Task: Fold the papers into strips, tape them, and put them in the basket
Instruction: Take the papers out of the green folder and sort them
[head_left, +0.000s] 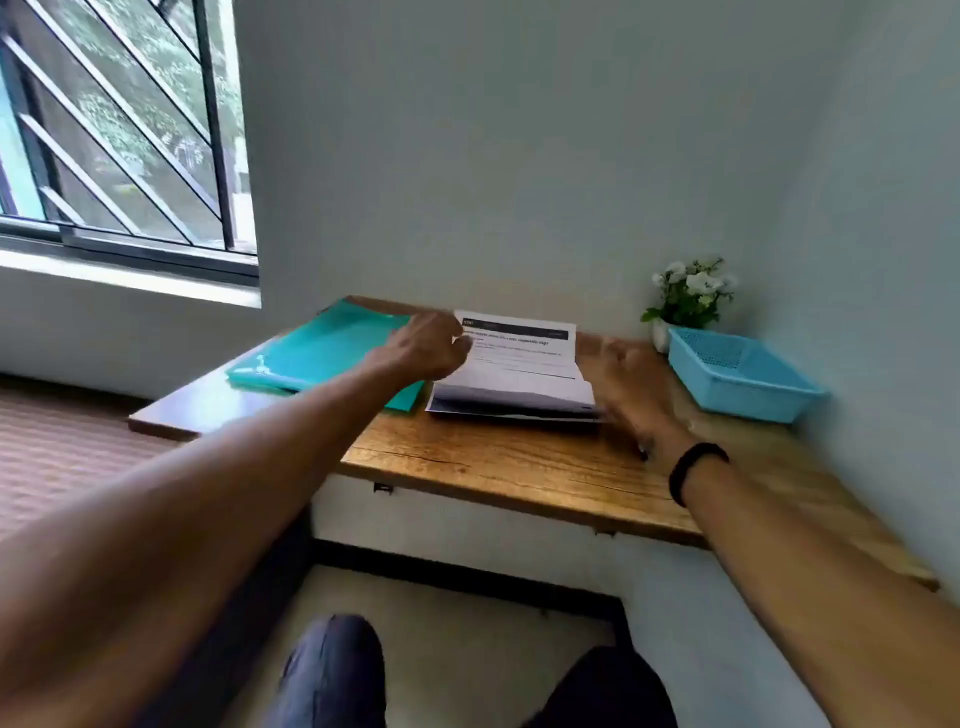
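A printed white paper lies on the wooden table, its near part curled up over the sheets below. My left hand pinches the paper's far left corner and lifts it. Beside the paper's right edge my right hand is blurred, its fingers spread flat close to the table. A light blue plastic basket stands empty at the table's right end, against the wall. No tape is in view.
A teal plastic folder lies on the table left of the paper, partly under my left wrist. A small pot of white flowers stands behind the basket in the corner. A window is at the upper left. My knees show below the table.
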